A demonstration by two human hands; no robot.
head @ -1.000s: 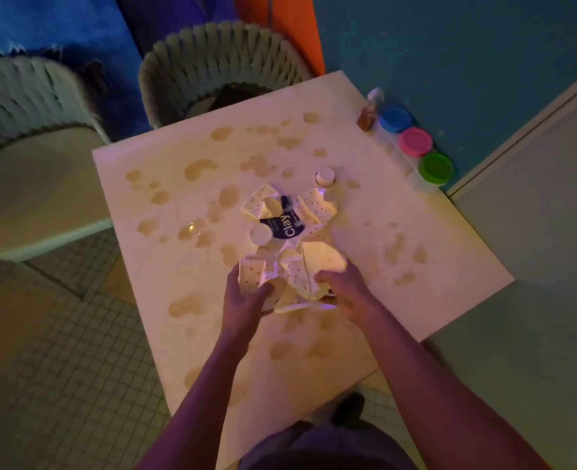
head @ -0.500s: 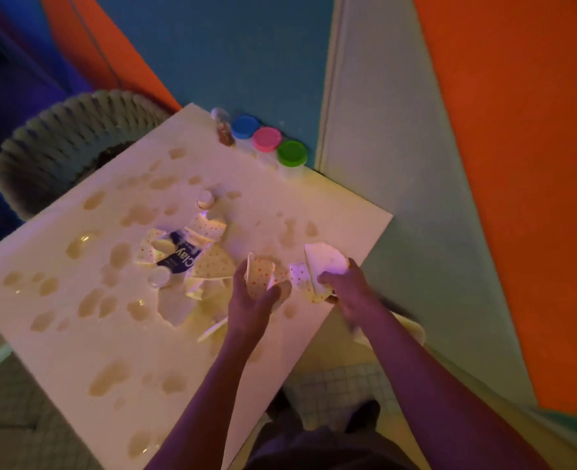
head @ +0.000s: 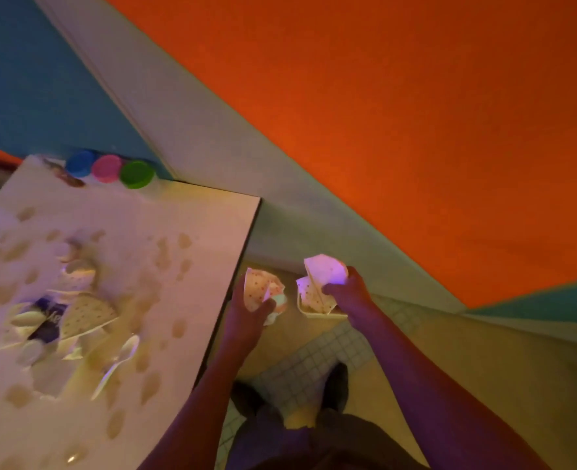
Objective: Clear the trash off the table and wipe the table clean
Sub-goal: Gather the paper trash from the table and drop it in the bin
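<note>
Left hand (head: 249, 308) grips 1 crumpled dotted paper cup (head: 263, 289); right hand (head: 346, 293) grips 2 or more paper scraps (head: 319, 283), both past the table (head: 192, 252) edge. Remaining litter (head: 73, 313) and spoon (head: 119, 362) sit among spills. Risk: loose scraps may drop to the floor.

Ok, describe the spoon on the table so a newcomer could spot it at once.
Start at the stained white table on the left. Just right of the pile of dotted paper scraps, towards its near edge, lies a white plastic spoon. It is the only long, slim, plain piece there.
</note>
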